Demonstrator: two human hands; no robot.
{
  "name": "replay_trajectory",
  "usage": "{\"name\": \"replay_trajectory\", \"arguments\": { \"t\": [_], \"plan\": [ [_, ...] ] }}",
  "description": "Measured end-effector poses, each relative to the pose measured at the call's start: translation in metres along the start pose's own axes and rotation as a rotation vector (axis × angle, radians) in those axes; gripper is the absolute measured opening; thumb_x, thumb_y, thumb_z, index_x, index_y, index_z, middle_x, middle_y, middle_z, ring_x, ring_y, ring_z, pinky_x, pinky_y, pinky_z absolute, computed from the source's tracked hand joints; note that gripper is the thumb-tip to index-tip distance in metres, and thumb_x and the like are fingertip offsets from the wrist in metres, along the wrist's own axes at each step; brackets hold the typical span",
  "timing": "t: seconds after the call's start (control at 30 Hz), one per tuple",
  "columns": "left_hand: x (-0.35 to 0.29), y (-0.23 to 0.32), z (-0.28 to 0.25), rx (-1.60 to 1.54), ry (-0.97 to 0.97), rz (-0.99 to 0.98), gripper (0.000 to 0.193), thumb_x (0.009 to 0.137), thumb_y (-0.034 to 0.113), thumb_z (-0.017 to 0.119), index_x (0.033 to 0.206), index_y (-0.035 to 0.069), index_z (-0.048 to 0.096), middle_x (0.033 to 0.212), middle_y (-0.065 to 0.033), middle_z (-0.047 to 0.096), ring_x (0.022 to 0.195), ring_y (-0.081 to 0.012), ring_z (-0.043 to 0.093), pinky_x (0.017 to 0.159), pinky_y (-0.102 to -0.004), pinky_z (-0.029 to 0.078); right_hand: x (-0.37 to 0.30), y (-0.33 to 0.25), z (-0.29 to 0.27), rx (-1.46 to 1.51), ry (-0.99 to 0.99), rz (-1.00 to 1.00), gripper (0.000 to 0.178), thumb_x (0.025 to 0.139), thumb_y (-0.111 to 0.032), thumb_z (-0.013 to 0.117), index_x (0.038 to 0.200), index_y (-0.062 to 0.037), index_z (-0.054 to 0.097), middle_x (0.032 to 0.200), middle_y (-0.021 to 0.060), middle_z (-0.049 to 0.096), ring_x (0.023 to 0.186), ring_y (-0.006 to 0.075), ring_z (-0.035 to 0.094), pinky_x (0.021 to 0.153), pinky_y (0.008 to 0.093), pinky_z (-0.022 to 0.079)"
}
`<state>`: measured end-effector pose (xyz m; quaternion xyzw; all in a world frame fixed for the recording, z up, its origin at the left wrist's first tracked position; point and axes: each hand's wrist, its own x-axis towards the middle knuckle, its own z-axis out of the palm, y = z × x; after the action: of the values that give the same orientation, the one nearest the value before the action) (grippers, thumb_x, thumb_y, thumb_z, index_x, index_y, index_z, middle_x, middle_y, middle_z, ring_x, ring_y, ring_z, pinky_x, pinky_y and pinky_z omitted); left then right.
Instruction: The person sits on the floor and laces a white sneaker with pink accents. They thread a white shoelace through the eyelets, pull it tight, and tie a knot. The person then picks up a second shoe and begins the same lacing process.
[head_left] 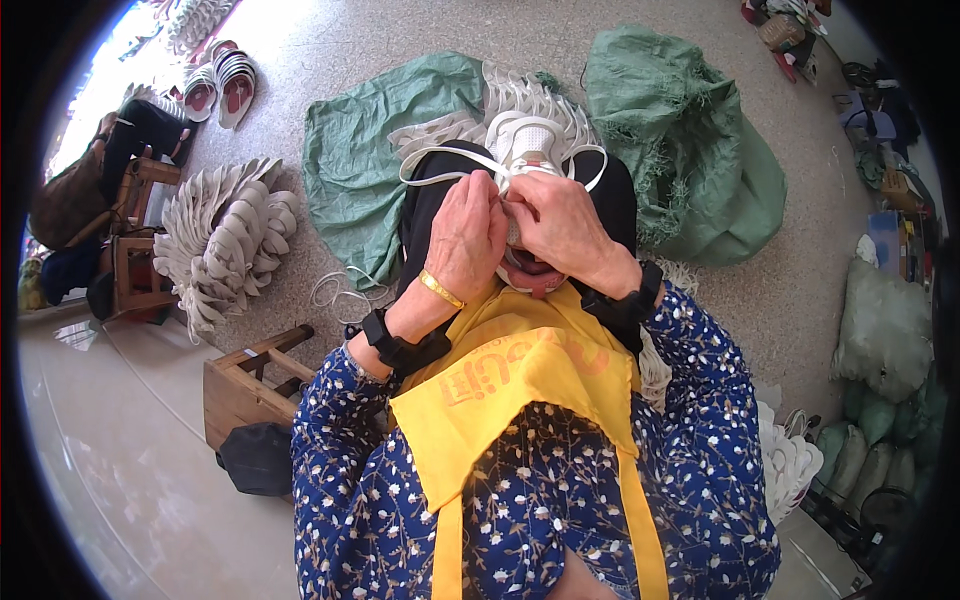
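A white sneaker (534,138) with a reddish lining rests between my knees, toe pointing away and collar against my yellow apron (500,350). White shoelace (447,151) loops out to both sides of its tongue. My left hand (463,236) is closed in a pinch on the lace at the shoe's left side. Close beside it, my right hand (562,222) bends over the lacing with curled fingers, also pinching lace. The fingertips nearly meet and hide the middle of the shoe, including most of the eyelets.
Green woven sacks (690,150) lie beyond my knees, with pale shoe parts (535,98) between them. Stacked pale shoe parts (228,235) stand on the floor at left, near a wooden stool (245,385). Another person sits at far left. Filled bags (885,320) line the right side.
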<state>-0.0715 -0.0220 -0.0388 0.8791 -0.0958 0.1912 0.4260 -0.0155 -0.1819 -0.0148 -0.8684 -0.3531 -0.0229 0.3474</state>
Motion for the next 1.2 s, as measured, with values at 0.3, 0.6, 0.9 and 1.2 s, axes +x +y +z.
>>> {"name": "replay_trajectory", "arguments": {
  "t": [0.3,0.6,0.9,1.2],
  "plan": [
    [-0.003,0.002,-0.001,-0.023,0.017,-0.049,0.014,0.089,-0.004,0.059,0.097,0.000,0.049,0.082,-0.0153,0.054,0.071,-0.0321,0.058,0.064,-0.0383,0.048,-0.027,-0.037,-0.119,0.515,-0.032,0.259,0.012,0.094,-0.005,0.068,0.083,-0.0008,0.067,0.073,-0.0042,0.061,0.065,0.0001,0.052,0.057,0.0188,0.040],
    [0.010,0.017,-0.010,-0.168,-0.074,-0.062,0.013,0.085,-0.005,0.069,0.091,0.000,0.058,0.079,-0.0084,0.060,0.066,-0.0166,0.060,0.064,-0.0286,0.050,0.010,-0.011,-0.097,0.786,-0.012,0.281,0.009,0.099,-0.009,0.065,0.092,-0.0032,0.068,0.069,-0.0060,0.057,0.058,0.0007,0.050,0.051,0.0182,0.039],
    [0.025,0.034,0.005,-0.624,-0.345,-0.200,0.017,0.098,-0.002,0.058,0.115,0.000,0.055,0.092,-0.0074,0.070,0.074,-0.0124,0.069,0.064,-0.0243,0.055,0.021,-0.003,-0.090,0.881,-0.128,0.203,0.015,0.101,-0.016,0.066,0.092,-0.0046,0.068,0.070,-0.0037,0.060,0.054,0.0018,0.051,0.049,0.0184,0.039],
    [0.022,0.024,-0.003,-0.721,-0.346,-0.340,0.007,0.103,0.004,0.059,0.103,-0.003,0.060,0.083,-0.0073,0.072,0.069,-0.0108,0.070,0.059,-0.0241,0.056,-0.001,0.025,-0.086,1.101,0.008,0.355,0.022,0.110,-0.021,0.047,0.094,-0.0081,0.056,0.084,0.0023,0.065,0.062,0.0040,0.056,0.054,0.0210,0.049]
  ]
}}
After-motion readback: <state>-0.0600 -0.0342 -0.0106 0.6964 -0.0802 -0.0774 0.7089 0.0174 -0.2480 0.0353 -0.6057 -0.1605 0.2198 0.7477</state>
